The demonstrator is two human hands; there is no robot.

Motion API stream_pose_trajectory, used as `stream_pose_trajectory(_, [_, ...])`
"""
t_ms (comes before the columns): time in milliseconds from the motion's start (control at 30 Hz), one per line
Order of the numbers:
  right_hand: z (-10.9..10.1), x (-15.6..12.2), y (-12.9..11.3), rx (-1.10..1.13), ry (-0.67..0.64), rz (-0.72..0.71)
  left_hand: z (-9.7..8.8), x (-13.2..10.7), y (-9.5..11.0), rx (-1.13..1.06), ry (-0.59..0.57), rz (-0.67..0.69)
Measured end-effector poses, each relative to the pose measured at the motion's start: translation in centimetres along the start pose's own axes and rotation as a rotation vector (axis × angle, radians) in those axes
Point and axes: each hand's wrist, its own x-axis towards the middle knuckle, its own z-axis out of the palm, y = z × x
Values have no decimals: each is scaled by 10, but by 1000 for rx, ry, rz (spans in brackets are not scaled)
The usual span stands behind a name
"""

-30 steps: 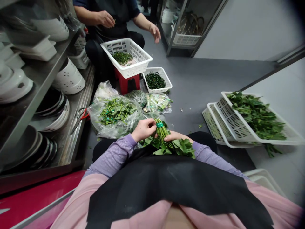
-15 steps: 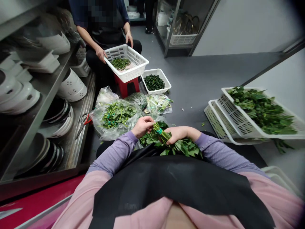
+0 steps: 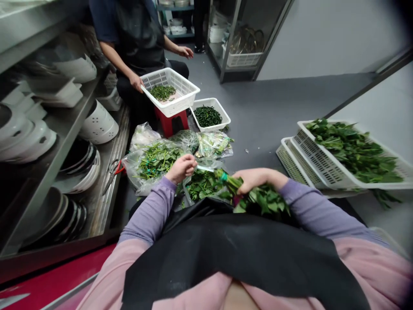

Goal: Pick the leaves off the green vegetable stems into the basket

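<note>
My right hand is wrapped round a bunch of leafy greens, above my lap. A blue-green band circles its stems, whose cut ends point to the left. My left hand is closed in a pinch, left of the stem ends and apart from them. From its fingertips a thin pale strip stretches to the stem ends; its exact kind I cannot make out. Below and between my hands lies an open clear bag of leafy greens.
A co-worker's hand grips a white basket on a red stool. A basket of green chillies sits behind bagged vegetables. Red-handled scissors lie on the left shelf with dishes. Stacked baskets at right hold greens.
My hands have drawn apart: the left went left, the right went right with the bunch. A pale strip now shows between them. The co-worker's one hand has left the basket.
</note>
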Motion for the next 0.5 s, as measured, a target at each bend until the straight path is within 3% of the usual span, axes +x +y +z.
stream_pose_trajectory(67, [14, 2, 4, -187, 29, 123, -19, 4, 8, -91, 187, 88])
stream_pose_trajectory(133, [18, 5, 12, -304, 189, 249, -39, 6, 17, -55, 364, 186])
stream_pose_trajectory(200, [10, 5, 23, -215, 339, 258, -59, 8, 24, 32, 537, 253])
stream_pose_trajectory(300, [-9, 1, 39, 26, 421, 139, -86, 14, 29, 68, 757, 259])
stream_pose_trajectory(400, [-13, 1, 39, -38, 422, 154, -92, 21, 25, 68, 845, 215])
stream_pose_trajectory(467, [-9, 4, 30, -181, 381, 170, -76, 25, 15, 144, 761, 214])
stream_pose_trajectory(500, [-7, 6, 24, -261, 365, 170, -62, 25, 10, 197, 651, 220])
